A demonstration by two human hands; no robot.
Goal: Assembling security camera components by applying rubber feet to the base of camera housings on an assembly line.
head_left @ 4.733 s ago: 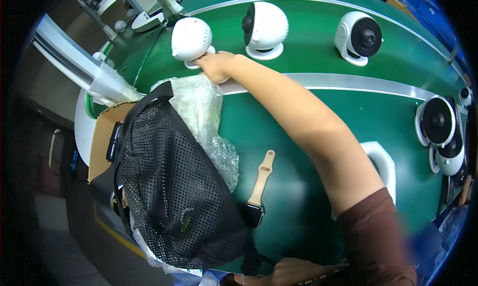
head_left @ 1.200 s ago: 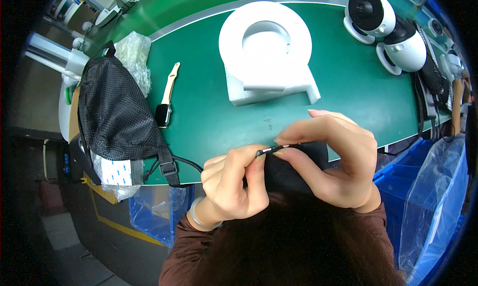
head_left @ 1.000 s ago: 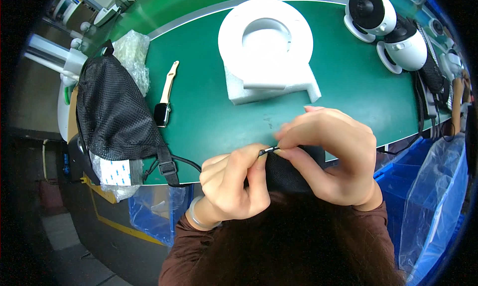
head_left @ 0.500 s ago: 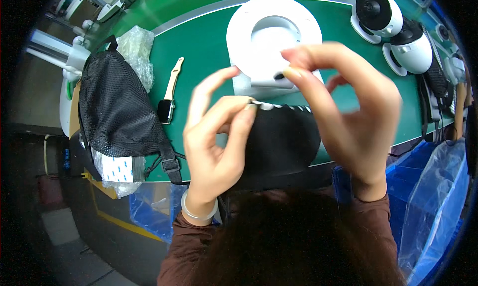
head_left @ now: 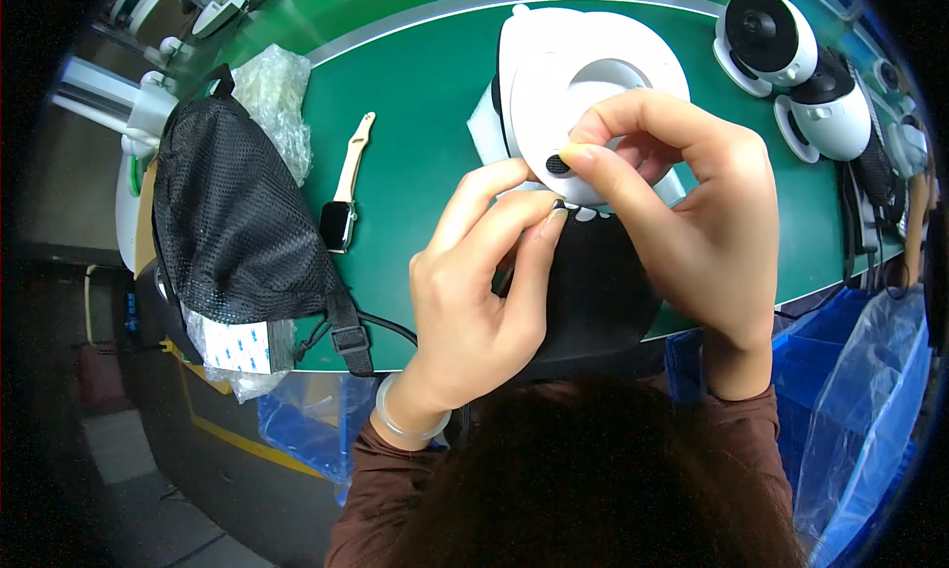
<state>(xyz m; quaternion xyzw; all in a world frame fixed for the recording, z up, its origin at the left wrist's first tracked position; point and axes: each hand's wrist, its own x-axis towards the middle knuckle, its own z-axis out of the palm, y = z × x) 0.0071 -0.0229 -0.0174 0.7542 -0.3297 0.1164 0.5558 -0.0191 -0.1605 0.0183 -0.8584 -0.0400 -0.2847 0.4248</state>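
Note:
In front of me, a white rounded housing (head_left: 539, 84) with a ring-shaped opening stands tilted on the green table. My right hand (head_left: 692, 182) reaches over its near edge, thumb and forefinger pinched on a small black oval mesh patch (head_left: 557, 163) against the white surface. Just below, my left hand (head_left: 484, 262) pinches the corner of a black sheet (head_left: 603, 281) whose upper edge carries a row of white scalloped bits. The fingertips of the left hand partly hide that corner. A pale bangle circles my left wrist.
A black mesh bag (head_left: 242, 212) lies at left, beside bubble wrap (head_left: 272, 103) and a watch with a beige strap (head_left: 341, 217). White camera-like devices (head_left: 761, 34) stand at the far right. Blue bins with clear plastic liners (head_left: 860, 400) are below the table's right edge.
My left hand and the black sheet have shifted right. The white housing now sits farther right and tilted. The right fingers have lowered slightly, bringing the mesh patch onto the housing's near part.

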